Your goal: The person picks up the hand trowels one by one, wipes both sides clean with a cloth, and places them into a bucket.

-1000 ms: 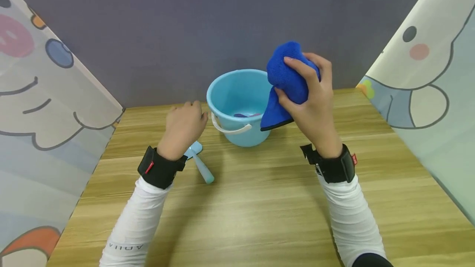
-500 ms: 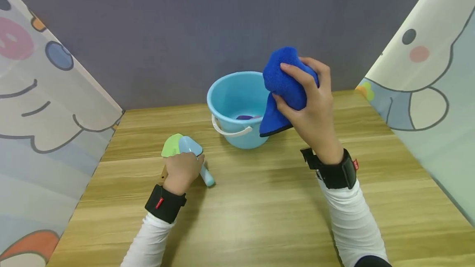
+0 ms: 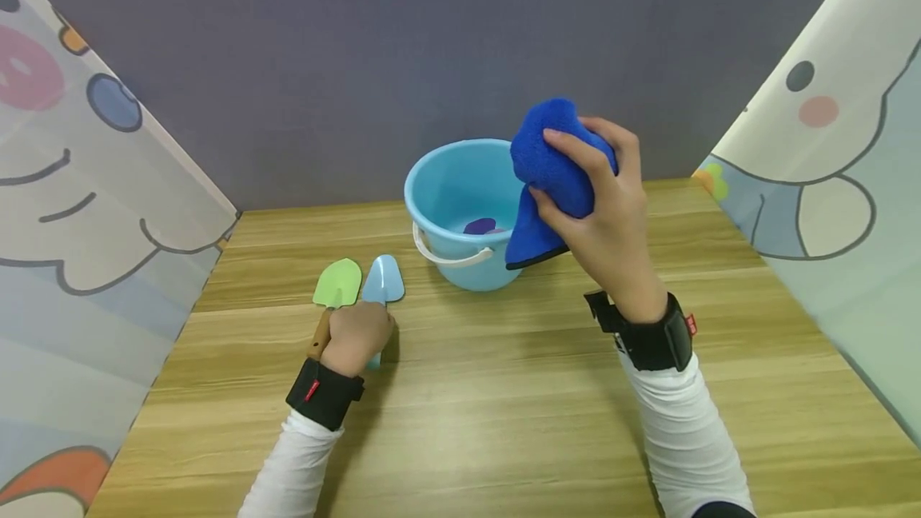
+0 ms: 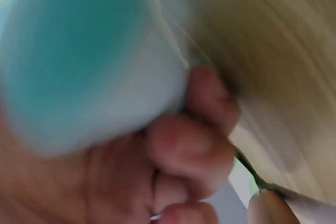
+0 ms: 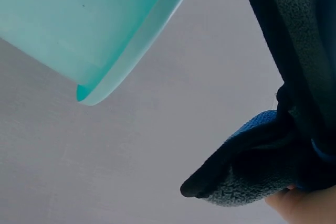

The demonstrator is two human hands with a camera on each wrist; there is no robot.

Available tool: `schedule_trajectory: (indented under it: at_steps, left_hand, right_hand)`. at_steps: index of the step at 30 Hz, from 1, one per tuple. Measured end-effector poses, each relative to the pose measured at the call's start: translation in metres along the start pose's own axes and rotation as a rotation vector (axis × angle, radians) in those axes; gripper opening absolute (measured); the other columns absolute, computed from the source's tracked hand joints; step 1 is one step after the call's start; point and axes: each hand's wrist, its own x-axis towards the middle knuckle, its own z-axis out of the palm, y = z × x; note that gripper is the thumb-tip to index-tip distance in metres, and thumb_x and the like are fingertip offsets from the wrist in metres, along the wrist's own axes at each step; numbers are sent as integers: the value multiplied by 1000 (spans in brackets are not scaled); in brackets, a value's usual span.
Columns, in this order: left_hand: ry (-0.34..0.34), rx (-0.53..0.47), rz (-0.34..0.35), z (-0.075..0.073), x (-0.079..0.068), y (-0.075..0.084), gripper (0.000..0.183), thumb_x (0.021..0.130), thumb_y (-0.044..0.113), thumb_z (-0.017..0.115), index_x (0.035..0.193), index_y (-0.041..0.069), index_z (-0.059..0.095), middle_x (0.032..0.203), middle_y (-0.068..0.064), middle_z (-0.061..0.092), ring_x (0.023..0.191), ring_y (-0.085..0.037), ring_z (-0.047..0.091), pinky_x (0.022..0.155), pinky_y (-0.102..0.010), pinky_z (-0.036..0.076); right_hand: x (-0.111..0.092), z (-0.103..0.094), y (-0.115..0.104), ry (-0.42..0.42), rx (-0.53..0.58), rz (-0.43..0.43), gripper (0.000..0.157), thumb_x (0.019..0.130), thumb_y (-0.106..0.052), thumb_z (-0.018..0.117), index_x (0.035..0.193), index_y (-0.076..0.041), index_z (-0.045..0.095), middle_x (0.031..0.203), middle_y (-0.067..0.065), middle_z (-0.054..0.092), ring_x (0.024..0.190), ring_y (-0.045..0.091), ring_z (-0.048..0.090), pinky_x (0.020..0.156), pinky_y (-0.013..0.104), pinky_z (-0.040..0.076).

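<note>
My left hand (image 3: 357,336) is curled round the handle of a light-blue toy shovel (image 3: 384,278), whose blade points toward the back of the table. The left wrist view shows the handle's teal end (image 4: 73,51) close up, with bent fingers (image 4: 191,150) against it. Just left of that hand lies a green toy shovel (image 3: 338,282) with a brown handle, partly hidden. My right hand (image 3: 615,210) grips a bunched blue cloth (image 3: 550,158) in the air. The cloth hangs at the right side of a light-blue bucket (image 3: 478,274), hiding part of its rim.
Inside the bucket are a purple piece (image 3: 480,226) and a pinkish one, both partly hidden. The bucket's white handle (image 3: 460,261) hangs down in front. A grey wall (image 3: 324,86) rises behind the wooden table (image 3: 504,430), and cartoon-printed panels (image 3: 827,182) flank it.
My left hand has come down and back from beside the bucket to the blue shovel. The shovel has turned, its blade swinging rightward. My right hand and the cloth have dropped slightly.
</note>
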Motion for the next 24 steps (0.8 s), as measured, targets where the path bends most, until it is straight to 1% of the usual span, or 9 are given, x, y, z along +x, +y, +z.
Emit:
schedule_trajectory:
  at_steps: [2,4,6,8,10,12,16,19,24]
  left_hand:
    - [10,-28,-15,-2,3,-3,56,96,21,49,42,15,38,45,1,38,42,-19,48,43,-43,50]
    - [26,-57,-36,-4,5,-6,54,96,22,49,44,14,41,46,-1,41,43,-21,51,46,-47,53]
    - [26,-103,-60,-6,8,-8,53,98,22,46,45,14,42,47,-1,42,44,-21,51,43,-42,50]
    - [69,-150,-72,-7,10,-9,52,97,20,45,46,14,40,47,-1,41,43,-21,49,38,-36,41]
    - [143,-186,-74,-9,11,-10,51,96,18,45,46,14,37,47,-2,38,41,-21,45,35,-33,32]
    - [233,-201,-78,-11,11,-12,49,95,17,45,47,13,34,47,-2,35,40,-20,41,34,-31,27]
    - [420,-183,-97,-19,12,-13,46,94,16,50,50,7,38,47,-5,35,38,-22,40,32,-35,31]
    - [542,-133,-105,-28,11,-16,45,93,16,55,53,5,40,46,-4,33,37,-22,38,32,-34,29]
    - [747,-30,-92,-45,8,-23,50,91,15,61,52,8,31,47,1,18,37,-18,27,36,-27,11]
  right_hand:
    - [0,1,0,-7,-7,-2,52,79,-16,77,126,-18,56,136,27,44,128,34,45,98,65,47]
    - [0,2,0,-12,-16,-12,51,80,-18,76,127,-17,56,135,28,44,128,35,45,98,65,47]
    - [0,3,0,-9,-12,-8,51,79,-17,77,126,-18,57,135,27,44,127,35,46,98,65,47]
    - [0,4,0,-5,-2,-4,51,79,-15,77,126,-18,57,135,26,45,127,35,46,98,65,46]
    - [0,6,0,-4,4,3,52,78,-14,78,125,-19,57,136,25,45,127,35,46,99,65,46]
    - [-2,7,0,-22,-3,6,53,78,-14,78,126,-19,57,136,25,44,128,36,45,98,66,46]
    - [-1,5,2,-76,-44,-4,52,81,-18,76,129,-17,55,137,27,43,129,39,44,96,67,47]
    - [-2,5,2,-90,-55,-6,52,81,-19,76,129,-16,55,136,28,43,128,40,45,94,67,48]
    - [-1,8,0,-82,-36,-3,51,80,-17,76,128,-16,56,137,26,43,127,38,46,93,66,49]
